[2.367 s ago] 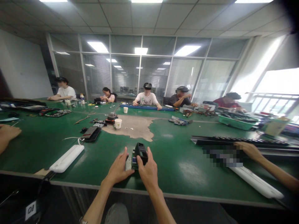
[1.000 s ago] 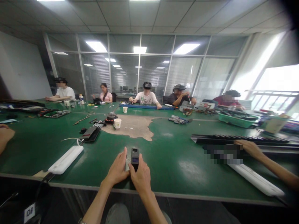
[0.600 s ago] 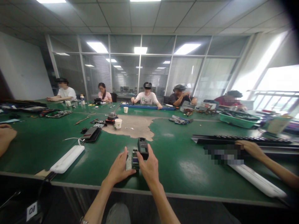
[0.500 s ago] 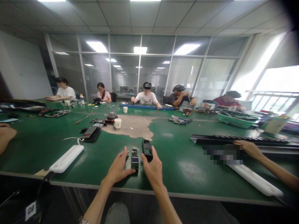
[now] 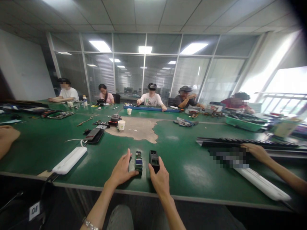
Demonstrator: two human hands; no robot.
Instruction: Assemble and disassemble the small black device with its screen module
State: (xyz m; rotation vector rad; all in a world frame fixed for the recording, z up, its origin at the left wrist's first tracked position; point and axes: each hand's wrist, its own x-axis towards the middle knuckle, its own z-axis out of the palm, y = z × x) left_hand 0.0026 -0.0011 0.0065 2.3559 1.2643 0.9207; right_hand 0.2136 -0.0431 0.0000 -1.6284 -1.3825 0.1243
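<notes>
My left hand [image 5: 122, 169] rests on the green table [image 5: 187, 166], its fingers and thumb closed around the near end of a small device with a bare circuit board and a blue screen [image 5: 138, 161]. My right hand [image 5: 160, 179] grips the near end of a black casing part [image 5: 153, 157], which lies on the table just right of the device, a small gap between them.
A white flat unit [image 5: 69, 160] lies at the left, a black one [image 5: 94, 134] behind it. A neighbour's arm [image 5: 268, 163] reaches over a white bar [image 5: 262, 184] on the right. Another hand [image 5: 7, 137] shows far left. Several people sit at the far side; a paper cup [image 5: 121, 125] stands mid-table.
My right hand lifted the black casing off the circuit board device and set it down on the table to its right. My left hand stayed on the device.
</notes>
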